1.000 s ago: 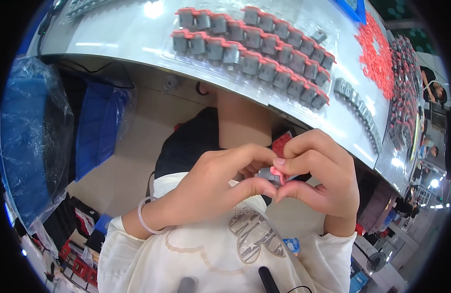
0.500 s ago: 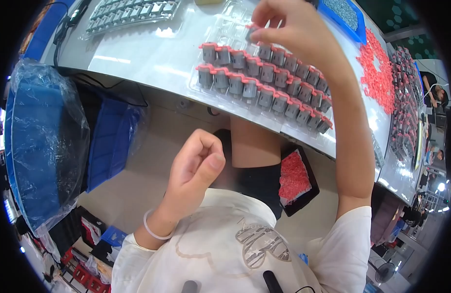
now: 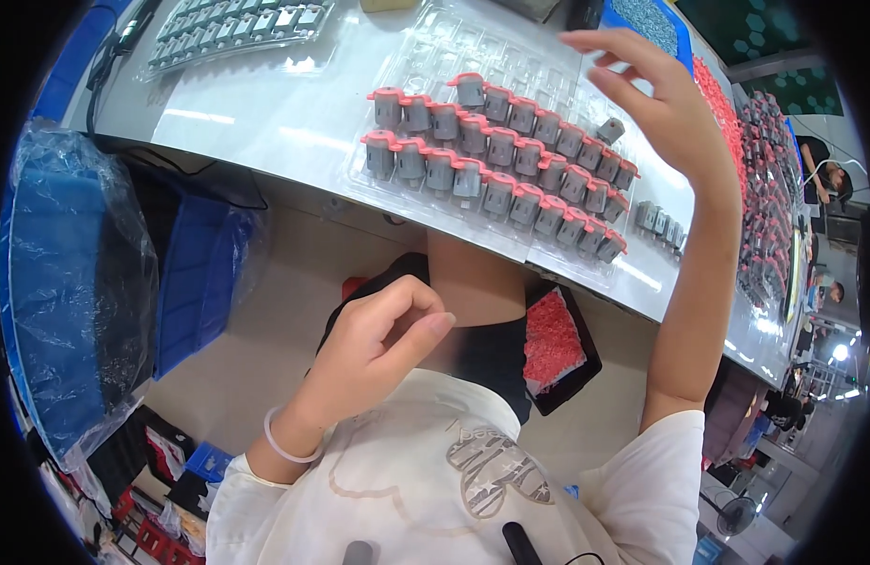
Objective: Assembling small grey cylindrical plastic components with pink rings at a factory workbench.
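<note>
My right hand (image 3: pixel 656 99) hovers over the far right of a clear plastic tray (image 3: pixel 346 179), its fingers apart and nothing visible between them. Staggered rows of small grey motors (image 3: pixel 501 146) stand upright in the tray, most with red plastic pieces joined across their tops. Just below the right hand, one grey motor without a red top (image 3: pixel 609 130) sits at the end of the third row. My left hand (image 3: pixel 388 334) is held above my lap, off the table, with fingers curled and thumb bent against them. Whatever it may hold is hidden.
A tray of grey metal parts (image 3: pixel 237 33) lies at the far left. Red pieces (image 3: pixel 722 104) are heaped at the right, beside rows of parts (image 3: pixel 769 198). A blue bin (image 3: pixel 684 42) with blue-grey bits stands behind. Bag-lined blue tubs (image 3: pixel 68 301) are at left.
My right hand has moved right from the left end of the third row, where a grey motor with a red top now stands. The left hand has shifted slightly down. The whole view has shifted slightly.
</note>
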Motion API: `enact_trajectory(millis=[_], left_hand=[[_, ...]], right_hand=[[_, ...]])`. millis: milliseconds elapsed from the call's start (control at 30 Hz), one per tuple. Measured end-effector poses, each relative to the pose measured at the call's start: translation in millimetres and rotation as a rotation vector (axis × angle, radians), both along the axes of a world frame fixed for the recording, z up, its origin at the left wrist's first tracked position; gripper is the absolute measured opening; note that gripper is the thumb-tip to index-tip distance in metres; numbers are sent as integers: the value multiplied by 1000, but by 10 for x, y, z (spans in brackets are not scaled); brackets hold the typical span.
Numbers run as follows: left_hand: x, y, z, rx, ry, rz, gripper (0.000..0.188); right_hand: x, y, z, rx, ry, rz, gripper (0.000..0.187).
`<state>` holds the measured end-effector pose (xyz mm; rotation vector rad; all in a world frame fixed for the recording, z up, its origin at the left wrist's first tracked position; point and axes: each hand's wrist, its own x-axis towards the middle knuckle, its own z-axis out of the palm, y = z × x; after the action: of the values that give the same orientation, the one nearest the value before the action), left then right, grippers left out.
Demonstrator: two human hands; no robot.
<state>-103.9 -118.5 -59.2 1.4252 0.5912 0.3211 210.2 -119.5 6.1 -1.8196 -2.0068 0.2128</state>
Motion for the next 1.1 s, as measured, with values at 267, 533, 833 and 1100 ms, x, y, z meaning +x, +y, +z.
enact_trajectory(millis=[267,533,833,1100], left_hand=[[516,713,465,866,-159,150,13],[1058,1139,308,1235,269,47,20],[1207,1187,324,1073,286,-83,13],[1269,1325,302,1122,117,-198,14]], right_hand=[[215,-454,-79,-156,88,-185,24],[272,-474,-242,-133,217,-129,23],[327,-423,-341,-78,212,-122,18],[366,-510,-316,127,79,-187,11]])
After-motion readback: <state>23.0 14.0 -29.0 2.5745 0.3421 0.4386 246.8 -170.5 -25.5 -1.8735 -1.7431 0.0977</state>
